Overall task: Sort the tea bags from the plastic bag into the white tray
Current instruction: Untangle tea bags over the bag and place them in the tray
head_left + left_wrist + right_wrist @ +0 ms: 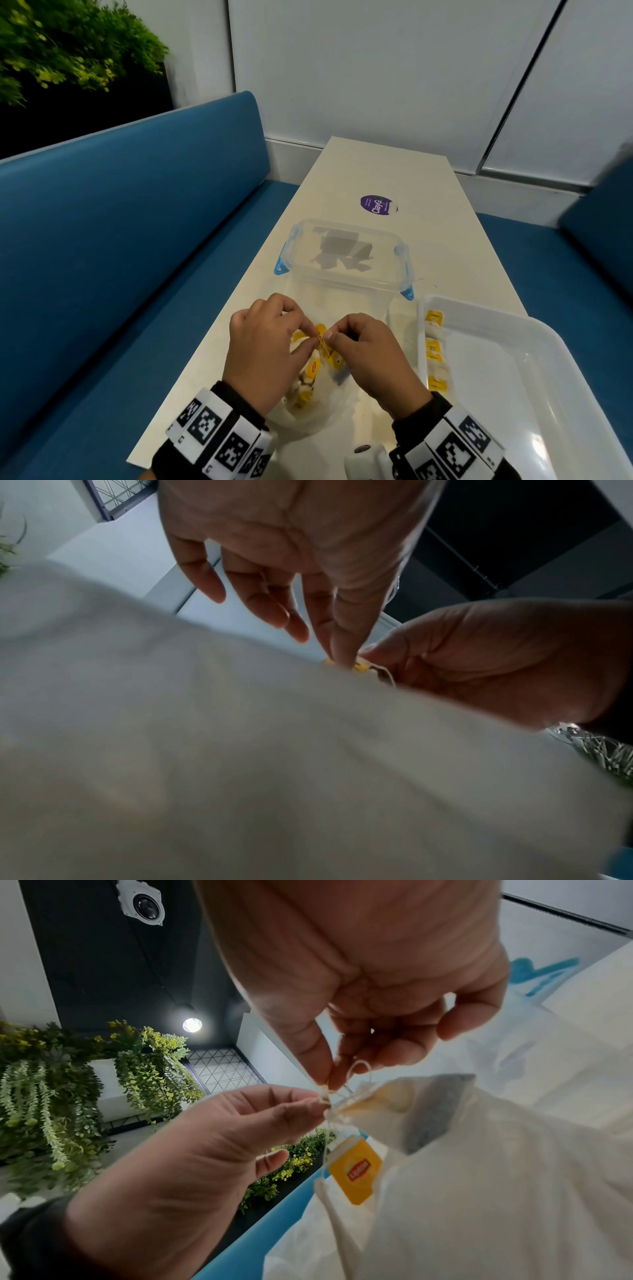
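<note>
Both the left hand (263, 353) and right hand (373, 356) pinch tangled tea-bag strings (329, 1102) above the plastic bag (308, 394) on the worktop (428, 212), so untangling comes first, then carrying one bag to the white tray (548, 387).

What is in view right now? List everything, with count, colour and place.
plastic bag: one, clear, near table edge under the hands
tea bags: several, white with yellow tags, a row along the tray's left wall; more in the bag
string: tangled, pale, pinched between both hands
white tray: one, right of the bag
clear container: one, blue clips, behind the bag
sticker: one, purple, far on the table
table: one, cream
left hand: pinches the string
right hand: pinches the string
</note>
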Motion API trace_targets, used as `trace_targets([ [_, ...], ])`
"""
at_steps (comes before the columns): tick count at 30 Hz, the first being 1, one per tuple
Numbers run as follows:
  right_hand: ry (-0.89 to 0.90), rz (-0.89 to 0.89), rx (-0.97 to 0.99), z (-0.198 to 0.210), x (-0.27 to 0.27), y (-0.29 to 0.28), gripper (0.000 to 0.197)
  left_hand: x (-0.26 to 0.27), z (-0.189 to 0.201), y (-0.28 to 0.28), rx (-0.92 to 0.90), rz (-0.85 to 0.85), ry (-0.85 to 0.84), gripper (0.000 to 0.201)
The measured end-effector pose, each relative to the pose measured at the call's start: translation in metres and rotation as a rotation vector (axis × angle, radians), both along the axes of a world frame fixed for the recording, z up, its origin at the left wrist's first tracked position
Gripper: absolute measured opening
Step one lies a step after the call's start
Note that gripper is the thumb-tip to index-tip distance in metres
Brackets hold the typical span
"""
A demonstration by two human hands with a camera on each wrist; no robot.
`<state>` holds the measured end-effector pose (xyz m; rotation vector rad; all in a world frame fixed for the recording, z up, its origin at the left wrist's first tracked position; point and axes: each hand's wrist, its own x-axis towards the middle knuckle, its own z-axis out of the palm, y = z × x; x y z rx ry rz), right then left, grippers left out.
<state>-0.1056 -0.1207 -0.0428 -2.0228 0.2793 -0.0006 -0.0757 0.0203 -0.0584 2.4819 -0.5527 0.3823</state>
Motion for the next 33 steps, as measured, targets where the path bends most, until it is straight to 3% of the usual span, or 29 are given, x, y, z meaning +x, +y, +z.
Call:
trace_targets([
  [4,-0.016,-0.003,-0.009,0.003,0.0,0.001,0.016,0.003,-0.003,-0.002,0.033,-0.034,0.048,0.007],
  [7,-0.016,-0.028,-0.041,0.002,0.001,0.0,0.02,0.006,-0.006,0.002,0.009,-0.098,0.111,0.013],
  [14,-0.02,-0.075,-0.137,-0.002,0.004,0.0,0.025,0.009,-0.005,0.012,-0.544,-0.199,0.374,0.02],
  [16,-0.011,-0.076,-0.152,-0.002,0.004,0.0,0.026,0.01,-0.002,0.01,-0.583,-0.202,0.418,0.01],
  [22,-0.14,-0.044,-0.254,0.0,-0.001,-0.004,0.018,0.017,-0.003,0.009,-0.722,-0.255,0.556,0.023],
  [24,-0.191,0.026,-0.166,0.005,-0.003,-0.003,0.019,0.018,-0.004,0.009,-0.732,-0.258,0.566,0.024],
  [28,-0.125,0.179,-0.039,0.011,-0.002,0.001,0.004,0.022,-0.008,0.011,-0.741,-0.229,0.555,0.029],
  [33,-0.1,0.176,-0.069,0.006,0.002,-0.005,0.019,0.023,-0.008,0.014,-0.779,-0.236,0.588,0.034],
])
